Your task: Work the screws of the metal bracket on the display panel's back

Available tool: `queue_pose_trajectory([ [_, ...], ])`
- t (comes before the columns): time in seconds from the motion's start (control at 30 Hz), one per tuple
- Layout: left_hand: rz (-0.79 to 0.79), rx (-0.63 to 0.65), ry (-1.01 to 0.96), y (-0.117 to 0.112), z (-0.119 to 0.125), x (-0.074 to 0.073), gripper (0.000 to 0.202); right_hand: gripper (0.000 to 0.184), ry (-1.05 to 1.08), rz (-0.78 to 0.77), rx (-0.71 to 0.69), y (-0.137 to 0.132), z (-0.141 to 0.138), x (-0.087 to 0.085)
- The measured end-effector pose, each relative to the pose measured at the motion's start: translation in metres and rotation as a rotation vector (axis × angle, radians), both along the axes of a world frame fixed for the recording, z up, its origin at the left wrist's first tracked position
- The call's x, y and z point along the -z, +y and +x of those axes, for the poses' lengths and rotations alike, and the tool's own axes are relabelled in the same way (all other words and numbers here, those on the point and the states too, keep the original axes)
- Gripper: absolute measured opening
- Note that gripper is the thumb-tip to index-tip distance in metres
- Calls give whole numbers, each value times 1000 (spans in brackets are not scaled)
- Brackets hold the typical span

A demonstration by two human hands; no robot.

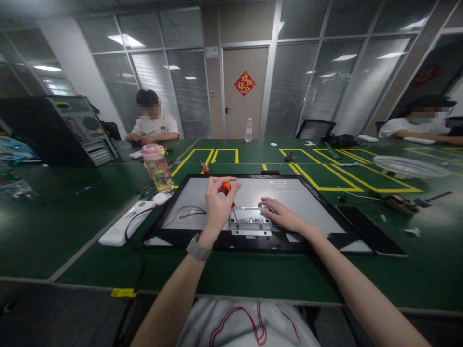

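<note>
My left hand [219, 205] is closed on an orange-handled screwdriver [226, 188], held upright with its shaft pointing down. The tip meets the left end of a metal bracket with connector ports [253, 221]. That bracket sits near the front edge of a flat display panel [311, 202] with a silver back and black frame, lying on the table. With fingers stretched out, my right hand [280, 212] rests on the panel at the bracket's right side. Thin wires [184, 212] run across the panel's left part.
A white power strip [127, 224] and a pink-lidded bottle [158, 168] stand left of the panel; a black phone-like slab [371, 230] lies right. A computer case [68, 130] is far left. Two people sit across the green table [238, 279]. A water bottle [249, 130] stands at the back.
</note>
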State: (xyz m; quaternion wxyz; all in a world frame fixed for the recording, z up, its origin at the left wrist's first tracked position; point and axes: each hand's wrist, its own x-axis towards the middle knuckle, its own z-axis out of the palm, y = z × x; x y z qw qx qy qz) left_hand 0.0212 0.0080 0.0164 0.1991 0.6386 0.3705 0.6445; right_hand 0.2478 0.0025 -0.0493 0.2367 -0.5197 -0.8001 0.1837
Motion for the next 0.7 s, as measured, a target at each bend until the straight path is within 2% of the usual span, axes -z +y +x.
queue_pose_trajectory([
  [0.07, -6, 40, -18, 0, -1, 0, 17, 48, 0, -2, -1, 0, 0, 0],
  [0.13, -28, 148, -39, 1, -1, 1, 28, 48, 6, -2, 0, 0, 0, 1],
  [0.2, -37, 209, -37, 2, -1, 3, 29, 48, 9, -1, 4, 1, 0, 2],
  [0.33, -8, 107, 41, 3, 0, 5, 18, 50, 0, -8, 11, 1, 0, 1],
  [0.4, -13, 114, 43, 3, -1, 5, 19, 49, -2, -8, 13, 0, -1, -1],
  [0.57, -105, 372, -88, 4, 1, 6, 40, 50, -15, 2, 9, 0, -1, 0],
  [0.63, -115, 360, -81, 3, 3, 7, 38, 50, -10, 14, 6, 2, 0, 2],
  [0.7, -93, 288, -26, 3, 4, 7, 35, 49, -4, 20, 3, 3, 1, 4],
])
